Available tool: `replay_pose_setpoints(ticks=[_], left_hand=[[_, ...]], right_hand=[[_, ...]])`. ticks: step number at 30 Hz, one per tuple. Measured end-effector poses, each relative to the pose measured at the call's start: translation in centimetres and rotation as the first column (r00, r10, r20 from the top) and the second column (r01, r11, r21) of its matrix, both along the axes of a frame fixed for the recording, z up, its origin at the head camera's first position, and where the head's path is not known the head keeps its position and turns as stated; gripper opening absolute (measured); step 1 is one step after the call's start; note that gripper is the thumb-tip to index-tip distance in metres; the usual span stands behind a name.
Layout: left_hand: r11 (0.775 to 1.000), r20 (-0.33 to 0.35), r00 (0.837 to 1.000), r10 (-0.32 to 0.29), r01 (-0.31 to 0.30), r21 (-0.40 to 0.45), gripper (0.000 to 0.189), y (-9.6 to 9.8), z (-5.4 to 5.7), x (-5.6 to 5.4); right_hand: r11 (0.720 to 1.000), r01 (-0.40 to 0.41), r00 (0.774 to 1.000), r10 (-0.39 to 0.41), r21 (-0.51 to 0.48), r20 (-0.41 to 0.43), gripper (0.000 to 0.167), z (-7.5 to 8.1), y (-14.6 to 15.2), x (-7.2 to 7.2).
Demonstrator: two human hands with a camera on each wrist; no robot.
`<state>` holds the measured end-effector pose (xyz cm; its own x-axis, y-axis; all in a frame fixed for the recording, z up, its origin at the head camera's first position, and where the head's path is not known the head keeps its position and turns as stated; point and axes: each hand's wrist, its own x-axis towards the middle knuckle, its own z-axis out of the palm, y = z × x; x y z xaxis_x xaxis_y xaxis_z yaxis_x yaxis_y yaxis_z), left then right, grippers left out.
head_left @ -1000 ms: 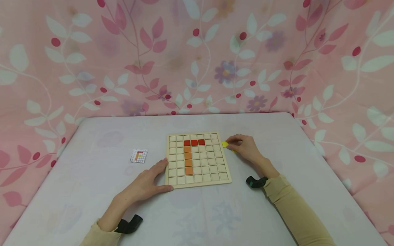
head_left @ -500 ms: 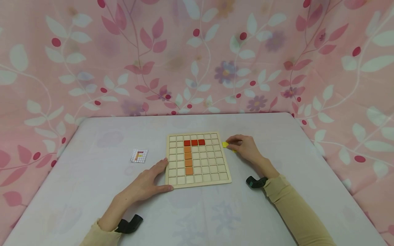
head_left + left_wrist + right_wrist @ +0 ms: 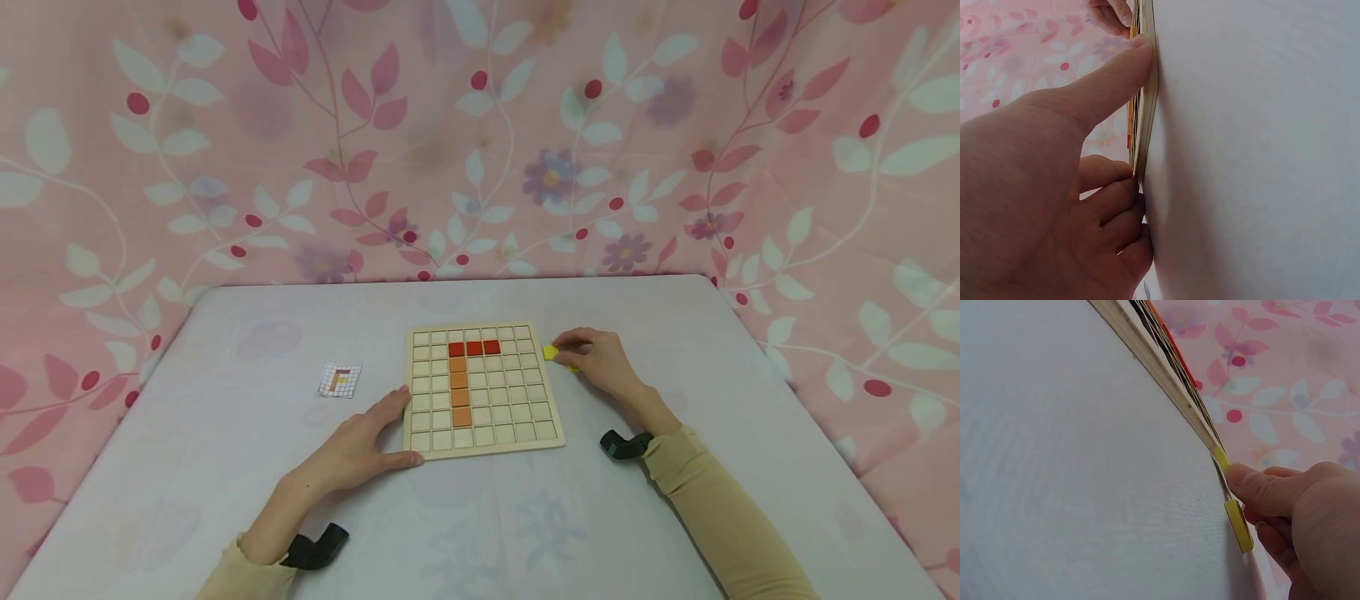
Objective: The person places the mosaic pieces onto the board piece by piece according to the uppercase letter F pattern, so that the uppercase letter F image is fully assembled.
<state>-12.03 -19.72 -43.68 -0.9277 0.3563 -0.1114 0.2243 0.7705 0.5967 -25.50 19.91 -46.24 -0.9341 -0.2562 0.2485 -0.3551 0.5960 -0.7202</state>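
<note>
A wooden grid board [image 3: 517, 412] lies on the table, with three red tiles [image 3: 473, 347] in a row and a column of several orange tiles [image 3: 459, 397] below the leftmost red one. My left hand [image 3: 347, 446] spans the board's near left corner. Its thumb [image 3: 1116, 78] touches the near edge and its fingertips rest along the left edge. Just beyond the board's right edge, my right hand [image 3: 603, 364] pinches a yellow tile [image 3: 551, 353] between thumb and fingers. Another yellow tile [image 3: 1239, 526] lies on the table under that hand, partly hidden in the head view.
A small paper card [image 3: 340, 380] with a printed grid and a coloured figure lies left of the board. A pink floral cloth [image 3: 480, 150] hangs behind the table [image 3: 510, 533]. Dark wrist cameras [image 3: 624, 445] sit at both cuffs.
</note>
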Motion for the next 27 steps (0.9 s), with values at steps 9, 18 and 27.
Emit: replay_pose_setpoints(ticks=[9,18,27], left_hand=[[1.0,0.015,1.0,0.0,0.0,-0.003,0.104,0.0,-0.2,0.0],[1.0,0.023,1.0,0.002,-0.002,-0.002,0.103,0.0,-0.3,-0.1],[1.0,0.02,1.0,0.007,-0.007,-0.003,0.102,-0.1,-0.1,-0.1]], right_hand=[[1.0,0.004,1.0,-0.004,0.011,-0.007,0.02,1.5,-0.7,1.0],[0.999,-0.027,0.999,0.028,-0.023,0.033,0.02,1.8,-3.0,2.0],[0.992,-0.098,0.992,0.104,-0.084,0.071,0.021,1.3,-6.1,2.8]])
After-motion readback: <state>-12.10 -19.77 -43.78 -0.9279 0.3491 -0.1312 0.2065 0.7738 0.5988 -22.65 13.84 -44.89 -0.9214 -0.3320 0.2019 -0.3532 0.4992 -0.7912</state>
